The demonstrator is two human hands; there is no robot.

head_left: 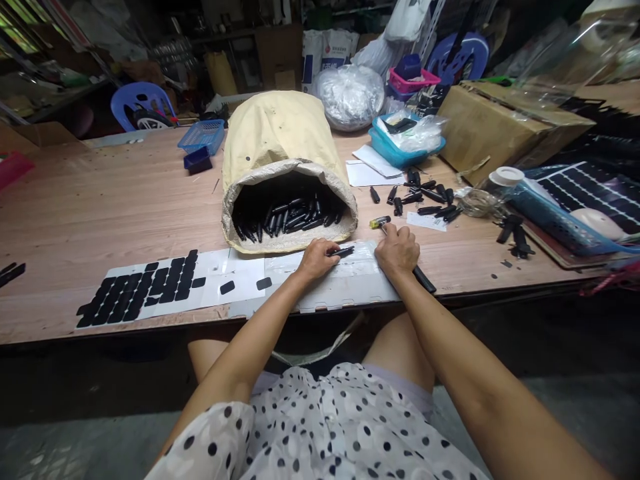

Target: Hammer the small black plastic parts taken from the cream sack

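My left hand (317, 260) pinches a slim black plastic piece (345, 252) at the front of the table, just below the sack's mouth. My right hand (397, 252) is closed round a small hammer (424, 280); its black handle sticks out below the hand, and its yellow-and-black head lies beyond my fingers. Both hands are over a pale board (345, 287) partly covered with clear film. Directly ahead, a cream cloth sack (280, 133) lies on its side, with many similar slim black pieces (295, 217) inside its open mouth.
White sheets with rows of black rounded pads (125, 297) lie left. Loose black parts (425, 193) are scattered right, near a blue basket (405, 150) and a cardboard box (500, 130). A small blue tray (197, 161) stands behind left. The table's front edge runs before my lap.
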